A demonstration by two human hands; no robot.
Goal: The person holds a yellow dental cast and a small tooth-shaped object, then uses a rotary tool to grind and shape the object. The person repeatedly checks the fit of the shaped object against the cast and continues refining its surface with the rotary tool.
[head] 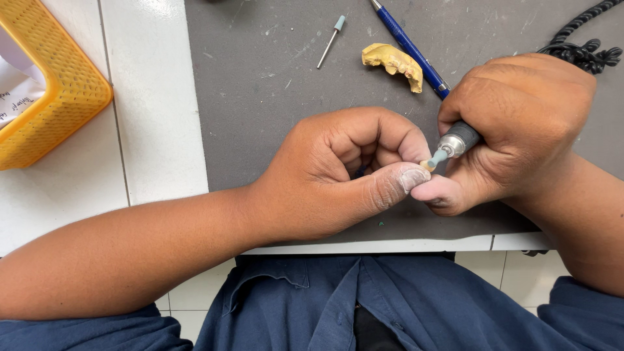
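My left hand (344, 172) is curled into a fist over the grey mat (260, 97), pinching a tiny pale piece (427, 165) between thumb and forefinger. My right hand (520, 123) grips a rotary handpiece (458, 140) with a metal nose and a small light-blue tip. That tip touches the tiny piece at my left thumb. The two thumbs rest against each other. Most of the piece is hidden by my fingers.
A yellow dental cast (393, 63), a blue pen (409, 47) and a loose blue-tipped bur (330, 41) lie on the mat behind my hands. A coiled black cord (582, 45) runs at the far right. A yellow basket (45, 84) stands at left on the white bench.
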